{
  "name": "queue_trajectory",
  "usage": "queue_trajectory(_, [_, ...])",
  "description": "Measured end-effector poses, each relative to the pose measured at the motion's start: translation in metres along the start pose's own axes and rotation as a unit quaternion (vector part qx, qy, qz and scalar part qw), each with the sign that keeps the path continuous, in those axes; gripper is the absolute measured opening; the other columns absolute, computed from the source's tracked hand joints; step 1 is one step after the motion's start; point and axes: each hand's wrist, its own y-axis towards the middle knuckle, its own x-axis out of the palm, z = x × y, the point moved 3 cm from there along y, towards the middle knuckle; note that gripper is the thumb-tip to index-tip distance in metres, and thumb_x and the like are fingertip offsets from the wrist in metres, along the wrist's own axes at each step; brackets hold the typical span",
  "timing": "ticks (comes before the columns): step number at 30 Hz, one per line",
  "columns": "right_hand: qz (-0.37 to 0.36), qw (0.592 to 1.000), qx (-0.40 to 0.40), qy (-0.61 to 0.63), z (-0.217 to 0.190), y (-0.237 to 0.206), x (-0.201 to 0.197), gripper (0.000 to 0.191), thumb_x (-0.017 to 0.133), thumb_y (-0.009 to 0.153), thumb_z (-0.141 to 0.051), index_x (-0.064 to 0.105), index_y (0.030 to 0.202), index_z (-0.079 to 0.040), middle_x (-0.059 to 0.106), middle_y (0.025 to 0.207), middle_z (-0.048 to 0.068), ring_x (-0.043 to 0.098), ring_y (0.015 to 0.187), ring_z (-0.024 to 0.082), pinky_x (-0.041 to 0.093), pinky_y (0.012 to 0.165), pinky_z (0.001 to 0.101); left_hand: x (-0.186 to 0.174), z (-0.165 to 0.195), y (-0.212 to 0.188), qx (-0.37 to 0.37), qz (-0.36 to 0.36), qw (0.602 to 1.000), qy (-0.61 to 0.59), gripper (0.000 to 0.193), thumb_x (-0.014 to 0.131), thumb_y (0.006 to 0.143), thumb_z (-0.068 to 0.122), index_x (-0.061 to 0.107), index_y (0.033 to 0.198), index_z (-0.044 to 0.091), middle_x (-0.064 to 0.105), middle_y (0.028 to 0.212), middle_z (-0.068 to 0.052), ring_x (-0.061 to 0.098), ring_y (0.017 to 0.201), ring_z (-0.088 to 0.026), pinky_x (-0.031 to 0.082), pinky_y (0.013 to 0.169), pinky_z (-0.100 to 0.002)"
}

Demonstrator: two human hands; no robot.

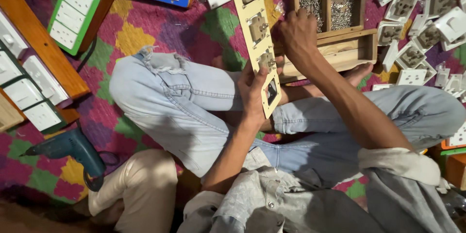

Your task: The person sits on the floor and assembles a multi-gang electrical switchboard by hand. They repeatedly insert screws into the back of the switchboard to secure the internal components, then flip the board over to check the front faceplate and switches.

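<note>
Over the crossed legs in pale jeans (194,111), the left hand (255,92) is gripping the lower end of a long cream mounting strip (257,34), fingers clamped round its edge. The right hand (298,36) is sitting just right of the strip, fingers curled together against one of the socket backs screwed to it; can't tell if they're pinching anything. Right behind that hand, a wooden tray (361,51) is holding screws. Far left of the strip, a teal drill (73,148) is lying on the colourful mat (141,24).

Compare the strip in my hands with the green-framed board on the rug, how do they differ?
The cream strip is held by the left hand and right hand, showing socket backs; the green-framed board lies untouched, showing white fronts. The strip is narrower, with one cutout unfilled. Both are long and carry fittings in a row.
</note>
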Motion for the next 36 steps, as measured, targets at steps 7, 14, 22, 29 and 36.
queue_trajectory(7, [0.19, 0.933, -0.012, 0.304, 0.032, -0.046, -0.032, 0.013, 0.079, 0.096, -0.011, 0.072, 0.102, -0.003, 0.067, 0.1, 0.017, 0.065, 0.093, 0.033, 0.056, 0.079, 0.0448, -0.004, -0.006, 0.009, -0.039, -0.055, 0.997, -0.037, 0.057, 0.07, 0.1, 0.034, 0.055, 0.139, -0.005, 0.066, 0.132, -0.014, 0.07, 0.116, -0.029, 0.06, 0.094, -0.039])
queue_trajectory(14, [0.218, 0.589, 0.079, 0.775, 0.031, -0.127, -0.017, 0.009, 0.071, 0.102, 0.004, 0.068, 0.11, 0.005, 0.073, 0.101, 0.008, 0.07, 0.09, 0.012, 0.057, 0.082, 0.0248, -0.012, -0.04, 0.007, -0.19, -0.076, 0.967, -0.153, 0.057, 0.059, 0.109, 0.043, 0.053, 0.142, -0.003, 0.066, 0.128, -0.02, 0.067, 0.115, -0.031, 0.055, 0.1, -0.046])
queue_trajectory(22, [0.204, 0.57, 0.082, 0.792, 0.015, -0.128, -0.02, 0.021, 0.074, 0.096, 0.003, 0.073, 0.117, 0.005, 0.075, 0.107, 0.008, 0.073, 0.097, 0.014, 0.06, 0.088, 0.0244, -0.016, -0.044, 0.009, -0.2, -0.084, 0.958, -0.186, 0.053, 0.062, 0.108, 0.04, 0.053, 0.142, 0.0, 0.067, 0.129, -0.014, 0.064, 0.121, -0.027, 0.052, 0.106, -0.045])
queue_trajectory(29, [0.275, 0.694, 0.029, 0.665, 0.016, -0.127, -0.041, 0.015, 0.077, 0.096, 0.003, 0.076, 0.111, 0.004, 0.072, 0.105, 0.011, 0.07, 0.094, 0.014, 0.058, 0.082, 0.0248, -0.019, -0.044, 0.008, -0.199, -0.085, 0.961, -0.175, 0.052, 0.065, 0.104, 0.039, 0.055, 0.138, 0.001, 0.068, 0.124, -0.013, 0.066, 0.115, -0.027, 0.054, 0.103, -0.046])
queue_trajectory(36, [0.252, 0.615, 0.062, 0.744, 0.013, -0.124, -0.022, 0.012, 0.073, 0.101, 0.003, 0.071, 0.114, 0.005, 0.072, 0.108, 0.009, 0.071, 0.096, 0.012, 0.058, 0.086, 0.0237, -0.019, -0.047, 0.01, -0.197, -0.081, 0.956, -0.2, 0.047, 0.067, 0.107, 0.034, 0.057, 0.139, 0.001, 0.067, 0.125, -0.013, 0.066, 0.116, -0.025, 0.053, 0.105, -0.044])
